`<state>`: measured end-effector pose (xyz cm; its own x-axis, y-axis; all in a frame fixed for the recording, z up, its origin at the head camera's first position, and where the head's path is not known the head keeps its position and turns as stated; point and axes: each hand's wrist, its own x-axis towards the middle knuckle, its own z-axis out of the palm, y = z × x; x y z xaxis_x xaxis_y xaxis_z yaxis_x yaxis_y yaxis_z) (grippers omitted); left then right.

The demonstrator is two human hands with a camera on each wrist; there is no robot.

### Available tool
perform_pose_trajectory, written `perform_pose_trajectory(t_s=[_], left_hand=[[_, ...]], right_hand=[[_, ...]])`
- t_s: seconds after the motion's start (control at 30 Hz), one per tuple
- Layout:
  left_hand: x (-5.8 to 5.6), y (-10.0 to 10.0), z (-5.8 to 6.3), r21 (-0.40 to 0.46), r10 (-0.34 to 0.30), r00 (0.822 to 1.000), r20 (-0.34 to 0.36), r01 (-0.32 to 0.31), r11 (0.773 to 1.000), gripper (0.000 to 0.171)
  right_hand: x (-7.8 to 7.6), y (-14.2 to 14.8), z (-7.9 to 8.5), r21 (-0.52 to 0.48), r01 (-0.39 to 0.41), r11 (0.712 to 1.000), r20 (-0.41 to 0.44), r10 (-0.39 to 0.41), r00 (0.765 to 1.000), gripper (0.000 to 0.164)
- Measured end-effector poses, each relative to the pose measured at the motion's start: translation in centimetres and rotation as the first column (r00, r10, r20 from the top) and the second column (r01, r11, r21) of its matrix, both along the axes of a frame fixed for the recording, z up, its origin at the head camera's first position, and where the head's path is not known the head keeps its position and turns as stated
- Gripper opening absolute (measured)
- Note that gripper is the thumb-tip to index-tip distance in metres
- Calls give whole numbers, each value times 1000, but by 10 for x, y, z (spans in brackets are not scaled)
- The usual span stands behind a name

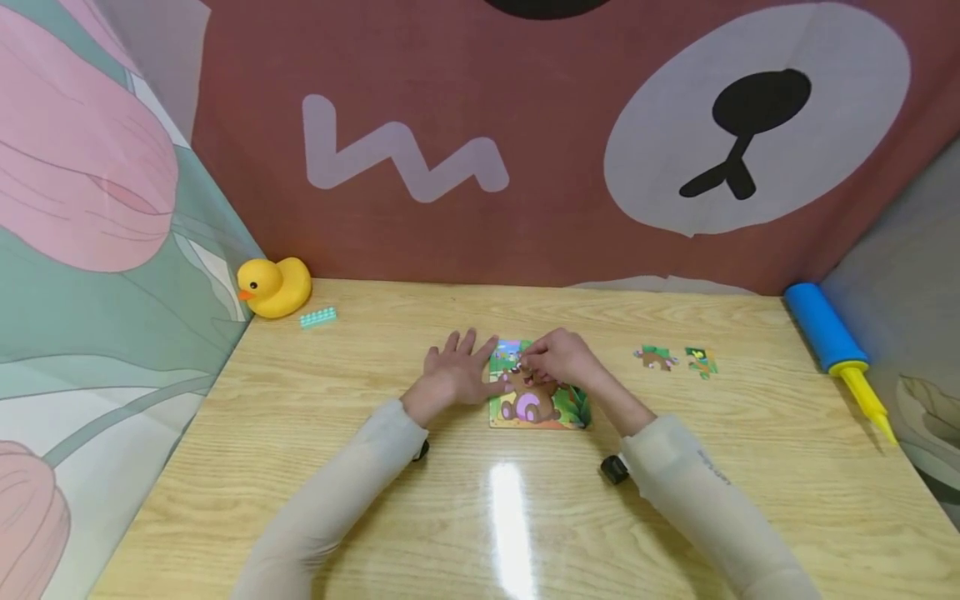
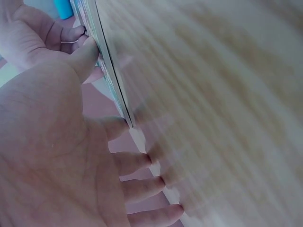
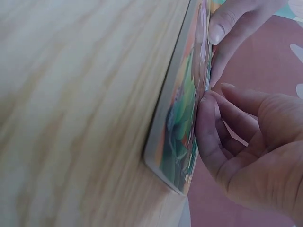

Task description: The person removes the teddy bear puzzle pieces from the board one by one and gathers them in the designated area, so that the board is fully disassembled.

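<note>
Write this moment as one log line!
left grip: spread, touching bear puzzle; right grip: touching puzzle, hold unclear; loose pieces: right of puzzle; duck: back left corner

I see a flat, rectangular, multicoloured jigsaw puzzle with a brown bear (image 1: 528, 409), largely assembled, lying face up; a loose brown-and-green jigsaw piece (image 1: 656, 359) and a green-and-orange jigsaw piece (image 1: 701, 361) lie well apart to its right.

We have a light wood-grain table (image 1: 420, 517), glossy, with a bright glare streak at the near middle. Directly on it, we see: bear puzzle board (image 1: 538, 412) lying flat mid-table; two loose puzzle pieces (image 1: 657, 358) right of it, near each other; yellow duck (image 1: 279, 290) far left, turquoise block (image 1: 318, 317) just beside; blue-yellow pump (image 1: 828, 329) along the right edge.
</note>
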<state>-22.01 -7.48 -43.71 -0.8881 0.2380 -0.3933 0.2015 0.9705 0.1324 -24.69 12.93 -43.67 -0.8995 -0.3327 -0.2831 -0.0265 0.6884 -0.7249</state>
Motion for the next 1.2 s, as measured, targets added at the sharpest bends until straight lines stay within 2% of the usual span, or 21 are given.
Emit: perform_pose_trajectory(t_s=[0.23,0.53,0.67,0.87,1.2], left_hand=[[0,0,-2,-4,-3,1000,1,3,1000,88],[0,1,-2,-10,-10,1000,2,10,1000,87],[1,2,-1,-18,-11,1000,-3,11,1000,87],[2,2,0,-24,-3,1000,-13,3,1000,89],[0,2,-2,-12,-1,1000,-17,1,1000,92]], right_hand=[[-1,-2,-3,50,-16,999,-65,19,998,21],[2,-8,-4,51,73,996,-59,-70,996,16],[3,-13,-6,-2,104,995,-49,-104,993,13],[1,-16,-11,-146,153,977,29,-150,988,11],[-1,-7,-9,-212,205,955,88,-190,978,17]])
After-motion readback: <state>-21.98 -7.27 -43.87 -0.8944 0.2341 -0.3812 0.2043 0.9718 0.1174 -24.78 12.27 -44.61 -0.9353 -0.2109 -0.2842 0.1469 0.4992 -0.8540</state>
